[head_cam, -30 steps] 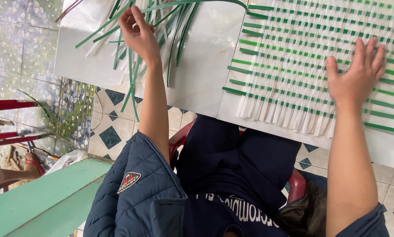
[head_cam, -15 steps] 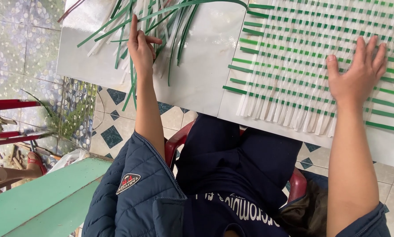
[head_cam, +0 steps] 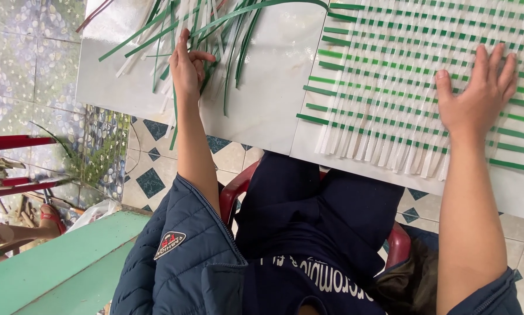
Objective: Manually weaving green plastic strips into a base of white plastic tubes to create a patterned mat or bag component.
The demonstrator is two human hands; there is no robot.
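Where the view begins nearest the camera, a quilted navy jacket sleeve (head_cam: 180,262) and dark trousers sit on a red plastic chair (head_cam: 230,195), beside a flat mint-green bench (head_cam: 57,268) over patterned floor tiles (head_cam: 151,181). Beyond the knees, a smooth, glossy white counter (head_cam: 267,99) carries the work. The right hand (head_cam: 475,99) lies flat and spread, palm down, pressing on a woven mat (head_cam: 402,81) of thin flat strips: pale, translucent white ones running toward the person, narrow green ones crossing them, with loose white ends fringing the near edge. Farther left, the left hand (head_cam: 187,67) has its fingers curled and pinched on a strip among a loose pile of strips (head_cam: 209,29), long, ribbon-like, green and white, fanned untidily across the counter's far corner.
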